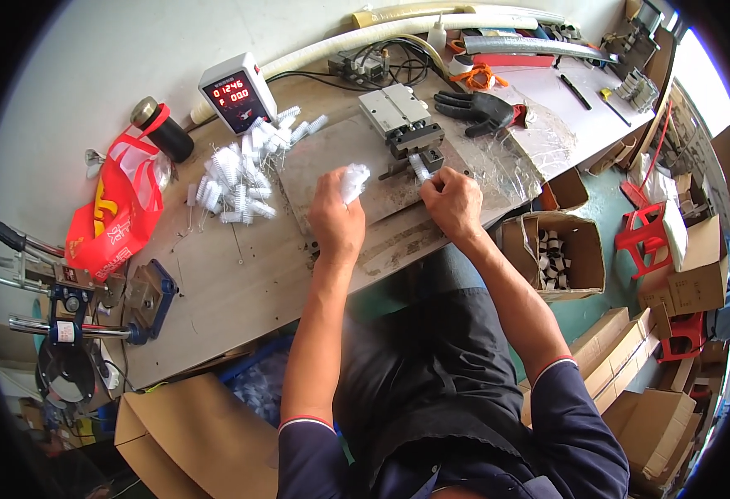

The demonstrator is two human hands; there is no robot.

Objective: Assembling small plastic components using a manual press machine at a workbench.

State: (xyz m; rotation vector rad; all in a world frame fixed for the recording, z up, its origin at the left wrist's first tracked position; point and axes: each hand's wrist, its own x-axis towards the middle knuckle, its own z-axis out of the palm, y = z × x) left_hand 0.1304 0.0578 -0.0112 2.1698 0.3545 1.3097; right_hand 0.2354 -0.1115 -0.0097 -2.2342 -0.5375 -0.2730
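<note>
My left hand [337, 214] is closed around a white, translucent wad [354, 183]; whether it is plastic film or bristles I cannot tell. Over the metal plate [307, 170], my right hand [452, 202] pinches a small white-bristled wire brush [419, 167]. That brush reaches up to the dark block at the front of a small clamping fixture [398, 116]; whether it touches the block is unclear. To the left of the plate lies a loose heap of similar brushes [240, 179], several with thin wire stems showing.
A digital counter box [238, 93] stands behind the heap. Left of it are a black bottle [162, 129] and a red bag [120, 204]. A black glove [481, 111] lies right of the fixture. An open carton [552, 258] with small white pieces sits below the table's right edge.
</note>
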